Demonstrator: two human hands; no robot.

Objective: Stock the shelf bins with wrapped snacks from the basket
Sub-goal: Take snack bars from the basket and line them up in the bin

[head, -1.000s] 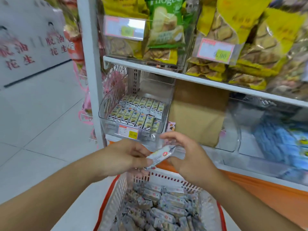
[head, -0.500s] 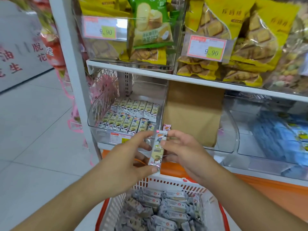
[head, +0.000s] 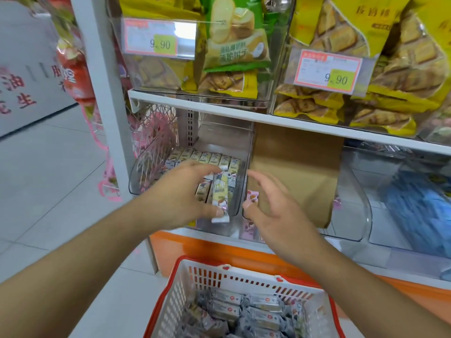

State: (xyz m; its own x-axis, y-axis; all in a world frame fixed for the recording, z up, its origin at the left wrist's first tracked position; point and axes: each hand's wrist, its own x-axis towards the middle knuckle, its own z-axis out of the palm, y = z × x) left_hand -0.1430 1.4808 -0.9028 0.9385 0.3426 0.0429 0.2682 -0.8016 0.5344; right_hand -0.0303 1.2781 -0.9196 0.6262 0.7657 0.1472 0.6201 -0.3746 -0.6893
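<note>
**Setting one bar into the front row of the bin**

My left hand pinches a wrapped snack bar lengthwise, index fingertip at its top end and thumb at its bottom end, so the bar stands nearly upright just over the front lip of the clear shelf bin. My right hand is off the bar, fingers spread and relaxed, holding nothing, just beside the bin's right wall.

Inside the bin, rows of matching bars lie side by side, long axis running front to back. I judge the open slot to be at the front right, where my bar is hovering.

To do this well, I would tip the bar's top end toward the back so it lies flat and parallel to its neighbours, then slide it snug against the bar beside it before letting go. Printed face up, to match the rest. The right hand could steady the row if anything shifts.

The basket sits below, near the shelf base, with many wrapped snacks heaped in it, so plenty is left.
</note>
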